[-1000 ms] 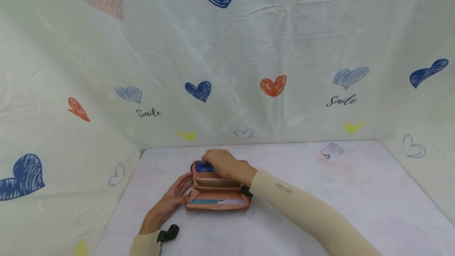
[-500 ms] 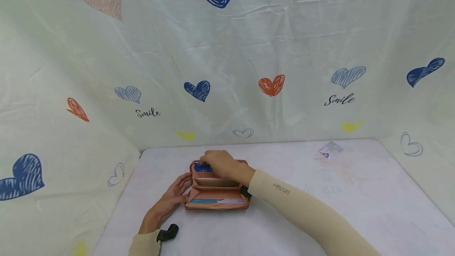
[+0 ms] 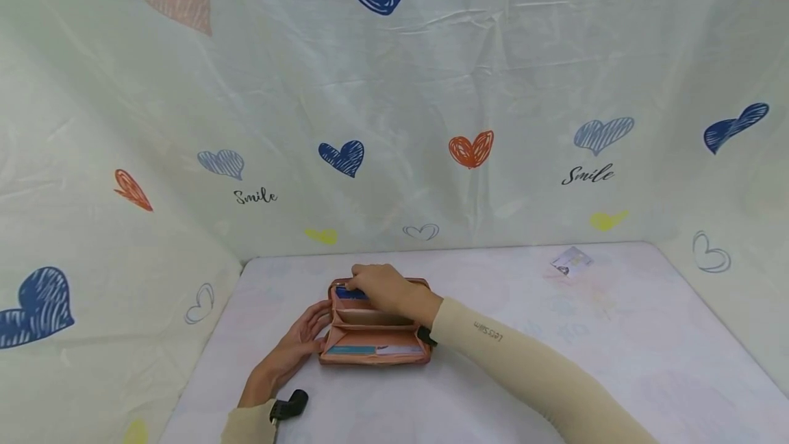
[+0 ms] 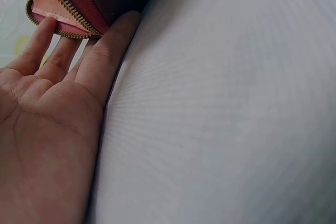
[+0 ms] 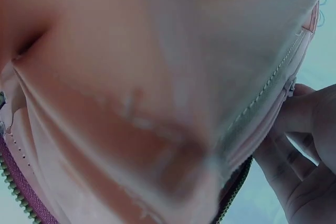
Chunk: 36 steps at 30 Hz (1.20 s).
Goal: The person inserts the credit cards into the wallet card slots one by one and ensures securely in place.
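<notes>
A pink wallet (image 3: 376, 355) with a zip edge stands spread open on the table, its fan of compartments facing up. A teal card (image 3: 351, 349) and a whitish card (image 3: 401, 349) sit in its front compartment. A blue card (image 3: 350, 292) shows in the rear one, partly covered by my right hand (image 3: 385, 290). The thumb and curled fingers of that hand pinch at a small zipper pull (image 5: 290, 85) on the wallet's rear pocket. My left hand (image 3: 292, 348) rests against the wallet's left side, its fingers nearly straight along the zip edge (image 4: 65, 6).
A separate pale card (image 3: 571, 262) lies at the back right of the white table (image 3: 524, 362). Light sheeting (image 3: 394, 88) printed with hearts rises behind and on both sides. A black wrist camera (image 3: 291, 405) is on the left sleeve.
My right hand has shifted slightly at the wallet's rear edge, its fingertips nearer the rear left corner. The left hand and the wallet stay almost still.
</notes>
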Motion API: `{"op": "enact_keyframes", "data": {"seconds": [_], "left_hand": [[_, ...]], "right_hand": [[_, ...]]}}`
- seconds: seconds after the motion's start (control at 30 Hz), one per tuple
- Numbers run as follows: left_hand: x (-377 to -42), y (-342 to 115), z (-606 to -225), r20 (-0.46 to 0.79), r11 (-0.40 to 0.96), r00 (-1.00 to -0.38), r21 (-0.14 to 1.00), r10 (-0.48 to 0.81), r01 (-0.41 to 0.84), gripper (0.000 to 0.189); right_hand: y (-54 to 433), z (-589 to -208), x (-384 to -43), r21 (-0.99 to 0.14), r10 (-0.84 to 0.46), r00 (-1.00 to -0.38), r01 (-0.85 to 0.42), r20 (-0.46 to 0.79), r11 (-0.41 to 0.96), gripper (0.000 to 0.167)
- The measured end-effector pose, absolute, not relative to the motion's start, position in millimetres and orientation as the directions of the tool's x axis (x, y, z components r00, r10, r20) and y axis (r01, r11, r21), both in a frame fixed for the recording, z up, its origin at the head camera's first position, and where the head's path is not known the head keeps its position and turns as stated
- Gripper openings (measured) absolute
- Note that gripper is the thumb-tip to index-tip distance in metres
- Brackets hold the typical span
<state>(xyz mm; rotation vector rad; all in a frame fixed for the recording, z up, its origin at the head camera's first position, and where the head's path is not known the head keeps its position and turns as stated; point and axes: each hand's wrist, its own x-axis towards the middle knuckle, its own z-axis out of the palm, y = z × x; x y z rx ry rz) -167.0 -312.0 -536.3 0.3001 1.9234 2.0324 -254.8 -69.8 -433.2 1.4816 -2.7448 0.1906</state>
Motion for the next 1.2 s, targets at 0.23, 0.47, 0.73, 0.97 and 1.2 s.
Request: {"op": "enact_keyframes", "data": {"seconds": [0.23,0.47,0.73,0.97,1.2], "left_hand": [[-167,-312,-539,-0.056,-0.055,-0.923,0.995,0.380,-0.083,0.092],[-168,-312,-541,-0.046,-0.050,-0.923,0.996,0.383,-0.071,0.091],[-169,-311,-541,-0.078,-0.002,-0.928,0.996,0.364,-0.084,0.095],[-169,-312,-539,-0.078,-0.005,-0.927,0.996,0.366,-0.085,0.094],[-167,-311,-535,-0.069,0.008,-0.928,0.997,0.366,-0.072,0.091]], "right_hand": [[-66,-436,-253,-0.085,-0.842,-0.530,-0.847,0.098,0.524,0.028],[-62,-439,-253,-0.136,-0.829,-0.550,-0.833,0.104,0.536,0.027],[-62,-437,-250,-0.118,-0.826,-0.563,-0.823,0.042,0.555,0.033],[-64,-439,-245,-0.152,-0.813,-0.582,-0.803,-0.006,0.576,0.047],[-61,-442,-241,-0.137,-0.816,-0.579,-0.808,-0.001,0.573,0.037]]}}
